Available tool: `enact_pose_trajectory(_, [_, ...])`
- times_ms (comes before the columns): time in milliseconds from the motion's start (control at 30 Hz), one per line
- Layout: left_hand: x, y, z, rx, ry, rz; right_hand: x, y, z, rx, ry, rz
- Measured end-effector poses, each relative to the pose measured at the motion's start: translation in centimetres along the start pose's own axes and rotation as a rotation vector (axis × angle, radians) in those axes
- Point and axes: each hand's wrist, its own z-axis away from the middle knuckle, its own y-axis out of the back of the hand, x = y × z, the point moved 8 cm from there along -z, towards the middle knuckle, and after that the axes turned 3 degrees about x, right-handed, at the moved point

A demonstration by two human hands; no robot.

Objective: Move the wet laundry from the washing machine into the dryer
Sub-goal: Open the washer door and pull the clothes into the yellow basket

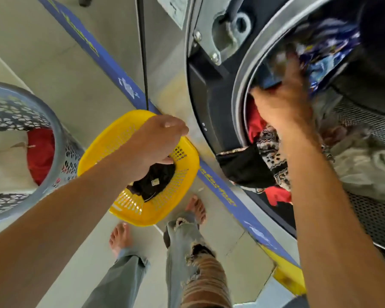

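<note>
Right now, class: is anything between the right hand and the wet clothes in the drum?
Nothing visible. The door is open and the right hand is already inside the drum, on a blue patterned garment. The left hand holds a dark garment over the yellow basket.

No lettering is legible anywhere
</note>
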Motion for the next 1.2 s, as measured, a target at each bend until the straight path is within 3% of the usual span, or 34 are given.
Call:
enact_pose_trajectory(100, [1.2, -1.4, 0.3, -0.044, -0.030, -0.020, 2.5, -5.2, -2.2, -0.274, 0.001, 0.392])
enact_pose_trajectory(167, [0.9, -1.6, 0.5, -0.065, -0.027, -0.055, 3.2, -6.7, -1.9, -0.382, 0.016, 0.457])
enact_pose_trajectory(233, [0.6, -1.6, 0.9, -0.086, -0.031, -0.079, 2.9, -4.9, -1.3, -0.286, 0.043, 0.339])
enact_pose_trajectory(367, [0.1, -1.5, 1.6, -0.130, 0.004, -0.029, 1.2, 2.4, 4.7, 0.102, 0.012, 0.067])
enact_pose_trajectory(567, [1.1, -5.4, 3.0, -0.401, 0.113, 0.184, -3.7, 3.2, 16.3, 0.055, 0.219, -0.123])
enact_pose_trajectory(667, [2.3, -7.9, 3.7, -0.530, 0.068, 0.122, -3.9, 2.6, 19.4, -0.011, 0.281, -0.145])
enact_pose_trajectory(833, [3.2, -7.6, 2.4, -0.279, -0.116, 0.031, -1.2, 4.0, 18.2, -0.190, 0.049, -0.274])
enact_pose_trajectory(933, [3.3, -6.2, 1.9, -0.137, -0.191, 0.003, 1.4, 5.7, 14.5, -0.076, -0.127, -0.420])
enact_pose_trajectory(1033, [2.9, -5.5, 2.1, -0.101, -0.211, 0.017, 3.9, 4.0, 10.9, -0.067, -0.263, -0.452])
enact_pose_trajectory(1100, [2.9, -5.0, 2.4, -0.050, -0.237, -0.019, 4.7, 2.5, 8.4, -0.066, -0.286, -0.425])
enact_pose_trajectory(1200, [3.2, -4.3, 3.0, 0.035, -0.311, -0.136, 3.8, 2.5, 5.0, 0.062, -0.212, -0.392])
